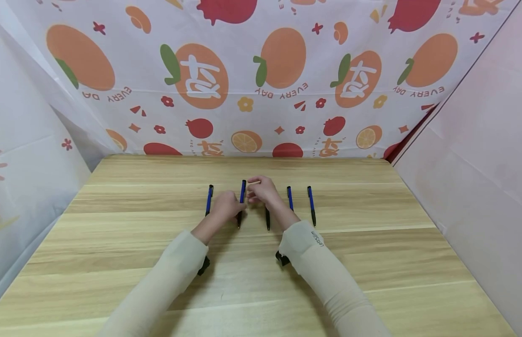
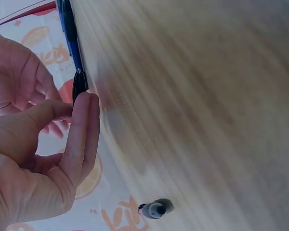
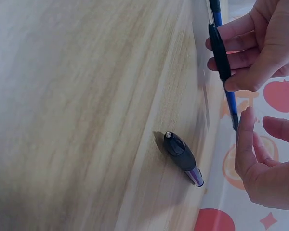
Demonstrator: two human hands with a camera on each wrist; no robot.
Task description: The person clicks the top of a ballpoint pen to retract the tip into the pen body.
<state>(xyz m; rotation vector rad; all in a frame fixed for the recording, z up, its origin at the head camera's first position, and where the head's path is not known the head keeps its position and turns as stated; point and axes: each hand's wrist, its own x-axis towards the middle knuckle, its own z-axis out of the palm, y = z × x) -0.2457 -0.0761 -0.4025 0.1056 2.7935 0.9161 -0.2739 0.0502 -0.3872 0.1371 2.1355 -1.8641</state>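
Note:
Near the middle of the table in the head view, my left hand pinches a blue-and-black pen by its dark grip. Its tip points toward me. In the right wrist view the thumb and fingers close on the same pen. Beside its far end is my right hand, fingers spread and slightly bent, holding nothing; the right wrist view shows this hand close to the pen's end. Whether it touches is unclear. Another pen lies partly hidden beneath the right hand and wrist.
One more pen lies left of the left hand, partly covered by the forearm. To the right, a pen is partly behind the right forearm, and another pen lies beyond it. A fruit-print cloth hangs behind the wooden table.

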